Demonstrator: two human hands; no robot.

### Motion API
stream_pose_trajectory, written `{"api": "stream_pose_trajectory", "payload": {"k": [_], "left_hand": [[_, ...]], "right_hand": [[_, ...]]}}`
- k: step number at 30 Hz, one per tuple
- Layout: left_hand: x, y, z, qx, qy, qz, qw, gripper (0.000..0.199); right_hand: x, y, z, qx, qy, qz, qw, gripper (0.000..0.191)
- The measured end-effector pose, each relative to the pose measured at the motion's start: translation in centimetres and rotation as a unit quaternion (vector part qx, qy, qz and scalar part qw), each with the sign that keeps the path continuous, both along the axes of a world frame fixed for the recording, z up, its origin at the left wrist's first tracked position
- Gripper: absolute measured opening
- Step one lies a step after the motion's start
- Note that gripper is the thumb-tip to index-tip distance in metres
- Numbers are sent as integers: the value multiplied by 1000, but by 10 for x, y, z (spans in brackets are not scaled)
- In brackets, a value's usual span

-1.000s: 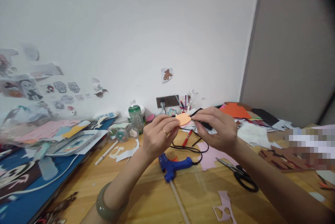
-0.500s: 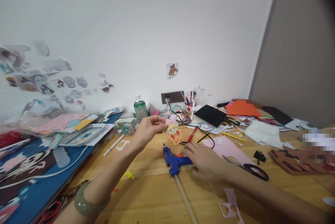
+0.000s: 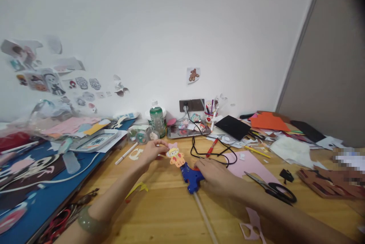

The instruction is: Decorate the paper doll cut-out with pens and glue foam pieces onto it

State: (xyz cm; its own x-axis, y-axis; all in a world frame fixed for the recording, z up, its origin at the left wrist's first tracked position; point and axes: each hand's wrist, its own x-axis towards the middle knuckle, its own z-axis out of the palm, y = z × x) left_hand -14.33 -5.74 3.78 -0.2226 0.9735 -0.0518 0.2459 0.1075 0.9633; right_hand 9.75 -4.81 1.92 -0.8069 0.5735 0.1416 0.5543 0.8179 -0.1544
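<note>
My left hand (image 3: 153,152) is closed, pinching a small paper cutout figure (image 3: 176,156) by its left edge. The figure has yellow hair, a pink top and an orange outfit. My right hand (image 3: 212,171) is wrapped round the handle of a blue glue gun (image 3: 191,177) with an orange trigger. The gun's nozzle is hidden behind the lower part of the figure, and I cannot tell whether they touch. From the gun's rear a long translucent glue stick (image 3: 204,215) runs toward me.
Black-handled scissors (image 3: 273,190) and pink paper (image 3: 251,166) lie on the right. A black cord (image 3: 196,153) loops behind the gun, near a red pen (image 3: 211,148). At the back stand a green-labelled bottle (image 3: 157,119) and a metal tray (image 3: 181,133). A blue mat (image 3: 61,196) lies left.
My left hand has brought the figure down and left, in front of the gun's nozzle. My right hand has closed round the gun's handle. The view has shifted slightly.
</note>
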Motion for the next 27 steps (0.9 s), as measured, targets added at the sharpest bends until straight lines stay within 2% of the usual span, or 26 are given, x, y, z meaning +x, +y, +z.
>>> {"api": "stream_pose_trajectory", "payload": {"k": [4,9,12,14,17,18,19,20,22,23,25,27], "left_hand": [[-4,6,-15,-14,-1,5,1000,19],[-1,11,-30,0,17,-5,1000,15],[3,12,-32,54,64,6,996,11],[7,9,-28,109,112,23,987,11],[17,-1,-16,218,195,33,956,10],[21,-6,-11,277,243,28,929,9],[26,-10,-7,365,324,22,873,9],[31,-15,-2,446,401,18,800,9],[40,-23,6,554,514,21,655,12],[44,-26,9,582,544,28,604,15],[50,-29,14,611,577,48,540,19],[54,-32,17,625,593,67,503,23]], "right_hand": [[20,-1,6,-37,38,-17,998,22],[44,9,24,-65,103,-36,992,17],[51,17,37,-79,175,-34,981,23],[55,19,44,-78,238,-60,966,22],[64,17,53,-52,326,-110,938,20],[67,15,56,-49,347,-123,928,23],[69,12,58,-56,362,-129,922,26],[71,9,60,-68,375,-128,916,30],[74,2,61,-103,394,-117,906,33],[76,-2,61,-117,399,-109,903,34],[78,-7,58,-130,394,-102,904,34],[79,-11,55,-128,377,-94,912,33]]}}
